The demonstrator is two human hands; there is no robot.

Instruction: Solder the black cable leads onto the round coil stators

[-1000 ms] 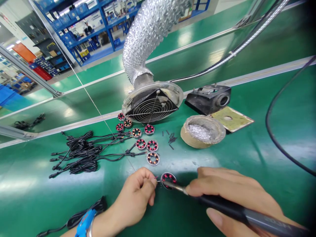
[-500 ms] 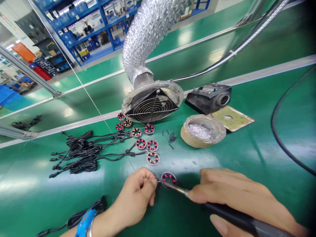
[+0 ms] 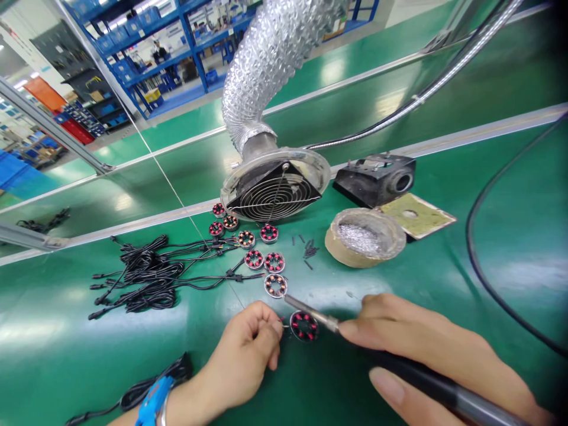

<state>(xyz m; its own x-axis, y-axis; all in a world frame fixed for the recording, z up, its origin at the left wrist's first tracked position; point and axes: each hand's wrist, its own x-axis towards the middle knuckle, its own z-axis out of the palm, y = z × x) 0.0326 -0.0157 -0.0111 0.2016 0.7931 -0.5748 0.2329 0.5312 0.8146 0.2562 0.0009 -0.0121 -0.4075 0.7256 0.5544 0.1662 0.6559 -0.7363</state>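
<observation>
My right hand (image 3: 426, 349) is closed around the dark handle of a soldering iron (image 3: 316, 311), whose metal tip points up and left, just above a stator ring (image 3: 304, 326) with red windings. My left hand (image 3: 252, 349) pinches a thin wire at the left side of that ring. Between the fingertips and the ring a short bit of the wire shows; its other end is hidden by the fingers. Behind the iron's tip lies another stator ring (image 3: 276, 285) with copper-coloured windings.
More stator rings stand near a fume extractor hood (image 3: 275, 198) on a silver duct (image 3: 261, 71). Coiled black cables (image 3: 146, 272) lie left. Short black sleeves (image 3: 310, 249), a tub (image 3: 364, 236) of silvery scraps, an iron stand (image 3: 377, 177) and a yellowish pad (image 3: 417, 213) sit right.
The soldering iron's tip has lifted off the red-wound stator ring and moved up and left. My left hand stays in place with the wire.
</observation>
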